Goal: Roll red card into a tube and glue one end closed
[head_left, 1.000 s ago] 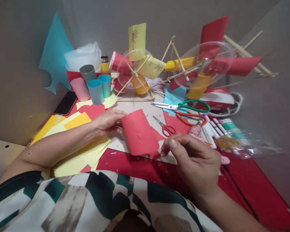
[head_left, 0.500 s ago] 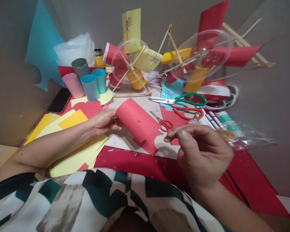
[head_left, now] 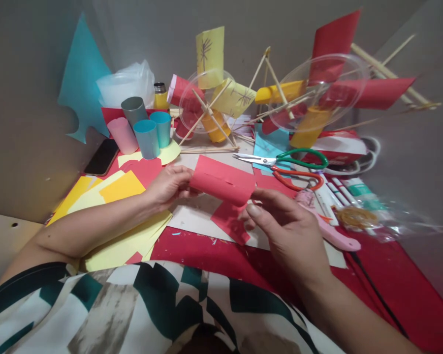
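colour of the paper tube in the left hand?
The paper tube is red; it shows best in the head view.

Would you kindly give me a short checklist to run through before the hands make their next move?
1. Left hand holding one end of the red roll: ok.
2. Right hand at its other end: ok.
3. Right hand's grip firm: cannot tell.
4. Roll's seam firmly stuck: cannot tell.
5. Green-handled scissors out of both hands: ok.
6. Area below the roll free of paper: not ok, a red piece shows there.
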